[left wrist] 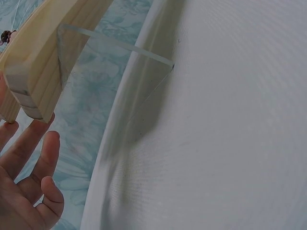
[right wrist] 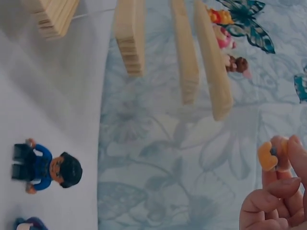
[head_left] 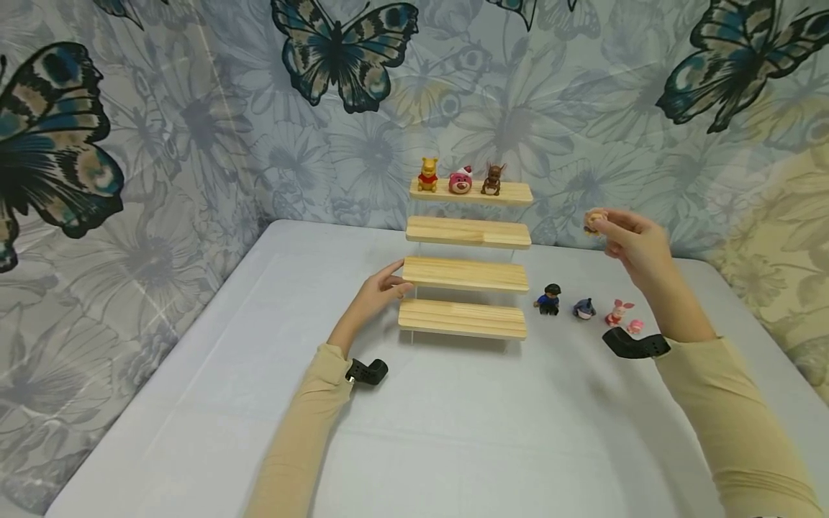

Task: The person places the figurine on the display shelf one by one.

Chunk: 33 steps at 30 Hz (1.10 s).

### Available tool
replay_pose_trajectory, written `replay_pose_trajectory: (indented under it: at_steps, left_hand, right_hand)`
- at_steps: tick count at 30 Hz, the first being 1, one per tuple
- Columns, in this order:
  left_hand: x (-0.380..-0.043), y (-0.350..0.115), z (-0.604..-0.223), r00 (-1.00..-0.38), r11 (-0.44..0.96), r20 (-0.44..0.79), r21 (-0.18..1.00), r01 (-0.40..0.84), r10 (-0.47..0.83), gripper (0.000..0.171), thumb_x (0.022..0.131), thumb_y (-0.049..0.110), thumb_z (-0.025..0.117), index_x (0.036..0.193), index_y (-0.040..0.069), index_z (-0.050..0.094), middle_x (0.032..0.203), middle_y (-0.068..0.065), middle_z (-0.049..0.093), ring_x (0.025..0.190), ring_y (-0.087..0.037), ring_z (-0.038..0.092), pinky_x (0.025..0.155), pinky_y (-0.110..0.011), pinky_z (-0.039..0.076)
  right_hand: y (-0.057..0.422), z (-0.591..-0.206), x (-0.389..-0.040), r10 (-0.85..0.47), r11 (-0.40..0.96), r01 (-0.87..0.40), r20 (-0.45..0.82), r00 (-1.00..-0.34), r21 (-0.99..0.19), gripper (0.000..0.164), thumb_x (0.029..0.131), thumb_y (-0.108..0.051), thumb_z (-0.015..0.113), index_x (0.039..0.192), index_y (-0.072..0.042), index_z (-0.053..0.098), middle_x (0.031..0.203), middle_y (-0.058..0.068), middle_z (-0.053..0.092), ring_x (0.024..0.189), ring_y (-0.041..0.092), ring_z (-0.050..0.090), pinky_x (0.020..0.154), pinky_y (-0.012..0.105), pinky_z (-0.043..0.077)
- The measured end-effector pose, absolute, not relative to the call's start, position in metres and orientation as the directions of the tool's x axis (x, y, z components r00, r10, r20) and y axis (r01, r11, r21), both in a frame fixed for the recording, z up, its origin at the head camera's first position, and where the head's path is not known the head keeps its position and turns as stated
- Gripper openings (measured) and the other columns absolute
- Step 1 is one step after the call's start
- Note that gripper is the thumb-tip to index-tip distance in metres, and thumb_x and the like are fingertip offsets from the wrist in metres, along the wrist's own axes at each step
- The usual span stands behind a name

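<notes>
My left hand (head_left: 373,296) is at the left end of a four-tier wooden display shelf (head_left: 465,275), thumb and fingers around one board's end. In the left wrist view, its fingertips meet the board's end (left wrist: 36,91). Raised to the right of the shelf, my right hand (head_left: 637,241) pinches a small orange-and-brown figurine (head_left: 594,221) between thumb and fingers; which character it is, I cannot tell. The right wrist view shows this figurine (right wrist: 271,154) partly covered by fingertips. On the top board stand a Winnie the Pooh figurine (head_left: 427,175), a pink bear figurine (head_left: 460,180) and a brown, long-eared figurine (head_left: 493,180).
Right of the shelf on the white table (head_left: 453,432) are a toy man in blue (head_left: 549,300), a blue-grey donkey figurine (head_left: 584,309), a pink piglet figurine (head_left: 618,313) and a small pink figure (head_left: 635,326). Behind hangs a butterfly-patterned cloth (head_left: 363,158).
</notes>
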<state>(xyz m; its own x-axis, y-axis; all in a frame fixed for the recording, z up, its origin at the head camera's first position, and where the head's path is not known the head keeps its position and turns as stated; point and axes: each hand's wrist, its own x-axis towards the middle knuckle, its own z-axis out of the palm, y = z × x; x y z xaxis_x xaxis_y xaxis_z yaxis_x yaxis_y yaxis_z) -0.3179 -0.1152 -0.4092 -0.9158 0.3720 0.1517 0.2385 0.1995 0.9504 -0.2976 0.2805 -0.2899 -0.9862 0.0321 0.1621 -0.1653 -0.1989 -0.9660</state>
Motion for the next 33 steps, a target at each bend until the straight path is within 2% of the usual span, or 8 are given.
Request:
replay_pose_trajectory:
  at_steps: [7, 13, 20, 24, 29, 33]
  left_hand:
    - [-0.316, -0.117, -0.405, -0.922, 0.197, 0.146, 0.954, 0.228, 0.360, 0.064, 0.089, 0.022, 0.059, 0.142, 0.009, 0.026, 0.108, -0.016, 0.059, 0.084, -0.025, 0.058, 0.078, -0.052, 0.041]
    - [-0.318, -0.118, -0.409, -0.921, 0.186, 0.142, 0.957, 0.221, 0.363, 0.063, 0.089, 0.020, 0.058, 0.142, 0.008, 0.026, 0.109, -0.016, 0.059, 0.086, -0.024, 0.059, 0.079, -0.049, 0.042]
    - [-0.318, -0.117, -0.412, -0.918, 0.188, 0.163, 0.952, 0.243, 0.363, 0.064, 0.089, 0.021, 0.058, 0.142, 0.008, 0.026, 0.108, -0.016, 0.059, 0.086, -0.026, 0.059, 0.077, -0.048, 0.043]
    - [-0.317, -0.116, -0.412, -0.913, 0.180, 0.168, 0.952, 0.248, 0.371, 0.063, 0.089, 0.021, 0.059, 0.142, 0.010, 0.026, 0.108, -0.016, 0.059, 0.089, -0.028, 0.058, 0.079, -0.048, 0.043]
    - [-0.318, -0.116, -0.411, -0.918, 0.207, 0.148, 0.949, 0.236, 0.367, 0.063, 0.088, 0.022, 0.059, 0.142, 0.011, 0.027, 0.109, -0.014, 0.059, 0.088, -0.025, 0.058, 0.078, -0.045, 0.044]
    - [-0.319, -0.115, -0.412, -0.916, 0.203, 0.151, 0.950, 0.238, 0.371, 0.063, 0.088, 0.023, 0.059, 0.142, 0.011, 0.027, 0.110, -0.015, 0.059, 0.088, -0.025, 0.059, 0.078, -0.046, 0.043]
  right_hand:
    - [0.262, -0.285, -0.313, 0.061, -0.235, -0.222, 0.214, -0.975, -0.946, 0.017, 0.081, -0.005, 0.066, 0.098, -0.006, 0.069, 0.088, 0.000, 0.065, 0.047, 0.010, 0.030, 0.045, 0.023, 0.026]
    - [0.245, -0.285, -0.326, 0.065, -0.143, -0.241, 0.234, -0.970, -0.960, 0.019, 0.081, -0.012, 0.067, 0.100, -0.008, 0.069, 0.087, 0.000, 0.065, 0.047, 0.010, 0.031, 0.044, 0.021, 0.029]
    - [0.229, -0.276, -0.340, 0.034, -0.103, -0.235, 0.233, -0.972, -0.967, 0.027, 0.081, -0.015, 0.067, 0.107, -0.007, 0.064, 0.097, 0.001, 0.059, 0.049, 0.010, 0.031, 0.046, 0.020, 0.031]
    - [0.224, -0.269, -0.345, 0.037, -0.140, -0.191, 0.187, -0.982, -0.972, 0.029, 0.079, -0.015, 0.069, 0.107, -0.007, 0.064, 0.096, 0.001, 0.060, 0.049, 0.010, 0.032, 0.045, 0.020, 0.031]
    - [0.217, -0.263, -0.350, 0.061, -0.112, -0.106, 0.100, -0.993, -0.988, 0.046, 0.077, -0.017, 0.071, 0.118, -0.005, 0.056, 0.095, -0.001, 0.058, 0.050, 0.009, 0.036, 0.045, 0.020, 0.033]
    - [0.213, -0.263, -0.356, 0.073, -0.086, -0.058, 0.052, -0.996, -0.995, 0.043, 0.077, -0.021, 0.071, 0.116, -0.007, 0.058, 0.096, -0.002, 0.056, 0.050, 0.008, 0.035, 0.045, 0.020, 0.031]
